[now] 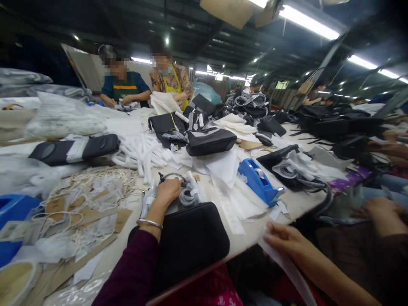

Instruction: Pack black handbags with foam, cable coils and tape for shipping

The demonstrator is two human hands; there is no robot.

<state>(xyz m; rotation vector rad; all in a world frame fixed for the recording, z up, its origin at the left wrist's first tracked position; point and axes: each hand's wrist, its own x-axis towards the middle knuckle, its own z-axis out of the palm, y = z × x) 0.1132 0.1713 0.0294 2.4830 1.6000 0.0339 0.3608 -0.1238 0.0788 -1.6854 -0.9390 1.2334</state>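
Note:
A black bag (194, 233) lies at the table's near edge, in front of me. My left hand (168, 191), below a purple sleeve and a bangle, is closed at the bag's far side around what looks like its dark handle loop (174, 174). Beside those fingers are grey straps (188, 196) rolled up in white wrapping. Off the edge at lower right, my right hand (280, 238) pinches a thin white strip (288, 265) that hangs down. A blue tape dispenser (259, 182) stands on the table beyond my right hand.
White foam tubes (143, 153), cords (95, 182) and cardboard pieces (123, 221) cover the left side. Black bags (210, 141) and white sheets (219, 165) are heaped mid-table. Two co-workers (126, 91) stand across; another person's hand (384, 212) is close on the right.

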